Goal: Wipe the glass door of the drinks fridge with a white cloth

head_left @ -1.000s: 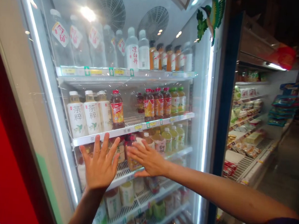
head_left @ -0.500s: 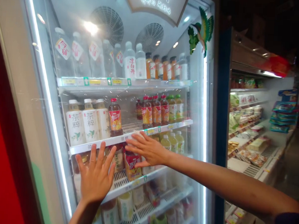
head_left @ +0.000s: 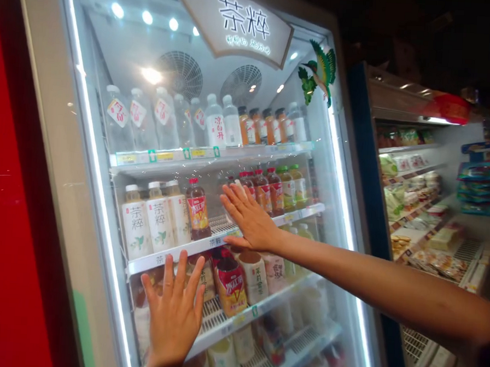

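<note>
My left hand point(head_left: 174, 306) is spread flat with fingers up, in front of the lower left part of a lit drinks fridge's glass door point(head_left: 229, 169). Higher and further right, my right hand point(head_left: 252, 219) reaches across with its palm to the door and fingers apart. Neither hand holds anything; whether the palms touch the glass I cannot tell. A pale patch beyond the right fingertips may be a reflection. Behind the glass, near the hands, stand a red-capped iced tea bottle point(head_left: 197, 209), white-labelled tea bottles point(head_left: 134, 224) and a red-and-yellow bottle point(head_left: 230, 285).
Clear bottles point(head_left: 119, 116) line the fridge's top shelf point(head_left: 225, 154). A bird sticker point(head_left: 322, 70) is at the upper right, below the level of the lit sign point(head_left: 240, 24). To the right stands an open chilled display point(head_left: 411, 214) with packed food. A red panel point(head_left: 14, 204) borders the left.
The view has shifted, so the fridge sits lower and its sign shows fully. My right hand has moved up against the shelves. My left hand appears lower and further right in view.
</note>
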Action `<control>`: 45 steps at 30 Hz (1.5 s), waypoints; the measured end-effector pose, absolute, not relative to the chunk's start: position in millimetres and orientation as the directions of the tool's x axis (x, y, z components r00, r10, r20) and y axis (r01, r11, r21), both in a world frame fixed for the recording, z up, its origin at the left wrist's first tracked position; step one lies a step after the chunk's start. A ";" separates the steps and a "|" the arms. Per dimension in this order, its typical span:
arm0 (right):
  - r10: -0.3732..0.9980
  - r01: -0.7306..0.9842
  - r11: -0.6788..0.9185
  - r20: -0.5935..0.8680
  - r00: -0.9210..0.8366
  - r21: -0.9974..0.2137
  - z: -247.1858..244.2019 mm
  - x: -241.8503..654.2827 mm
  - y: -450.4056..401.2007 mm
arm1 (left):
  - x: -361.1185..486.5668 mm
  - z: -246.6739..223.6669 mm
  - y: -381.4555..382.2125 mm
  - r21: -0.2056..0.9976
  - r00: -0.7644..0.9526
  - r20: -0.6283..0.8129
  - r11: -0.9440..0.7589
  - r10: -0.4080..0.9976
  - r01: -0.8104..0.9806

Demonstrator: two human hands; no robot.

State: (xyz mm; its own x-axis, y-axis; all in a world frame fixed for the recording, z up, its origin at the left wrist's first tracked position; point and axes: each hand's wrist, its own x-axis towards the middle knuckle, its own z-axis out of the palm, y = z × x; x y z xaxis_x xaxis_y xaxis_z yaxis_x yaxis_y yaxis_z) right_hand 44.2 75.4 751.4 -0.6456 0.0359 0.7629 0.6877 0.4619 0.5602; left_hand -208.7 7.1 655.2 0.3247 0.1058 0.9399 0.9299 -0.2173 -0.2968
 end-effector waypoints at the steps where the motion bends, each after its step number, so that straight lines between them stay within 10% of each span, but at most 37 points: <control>1: 0.036 0.705 0.459 0.781 -0.623 0.541 744.0 43.4 76.0 | -208.5 655.4 6.8 -0.300 0.326 0.940 -0.213 0.101 0.930; 7: -0.119 0.236 0.485 0.331 -0.936 0.842 669.3 45.3 73.5 | -209.1 653.1 6.7 -0.280 0.315 0.941 -0.232 0.127 0.932; 13: 0.046 0.735 0.436 0.803 -0.594 0.519 665.1 39.1 73.0 | -209.5 654.7 5.7 -0.292 0.325 0.938 -0.233 0.121 0.928; 19: -0.057 0.204 0.518 0.271 -0.961 0.831 602.0 43.1 69.4 | -209.6 656.3 6.5 -0.301 0.333 0.936 -0.239 0.110 0.923; 25: 0.180 0.810 0.478 0.865 -0.468 0.339 583.6 47.1 76.0 | -210.0 654.9 7.8 -0.316 0.348 0.932 -0.237 0.105 0.919; 30: 0.027 0.434 0.622 0.536 -0.843 0.652 535.0 49.9 65.7 | -212.5 653.2 10.3 -0.323 0.363 0.923 -0.259 0.127 0.910; 35: 0.194 0.836 0.450 0.880 -0.434 0.314 559.8 64.1 74.1 | -213.8 652.3 11.7 -0.305 0.359 0.920 -0.292 0.154 0.907; 40: 0.087 0.485 0.626 0.563 -0.822 0.610 562.6 62.8 66.2 | -212.3 652.3 8.9 -0.236 0.330 0.913 -0.348 0.240 0.907; 45: 0.172 0.737 0.568 0.823 -0.541 0.366 611.1 64.7 68.1 | -212.1 653.7 5.7 -0.262 0.354 0.898 -0.329 0.260 0.907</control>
State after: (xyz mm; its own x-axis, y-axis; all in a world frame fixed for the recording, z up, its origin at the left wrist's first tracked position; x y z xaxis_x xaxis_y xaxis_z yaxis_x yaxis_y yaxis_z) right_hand 64.7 68.1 611.1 -0.5411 0.1720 0.8232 0.7373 0.5678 0.3660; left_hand -212.1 5.7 653.7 0.3540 0.2604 0.8982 0.9073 -0.3288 -0.2623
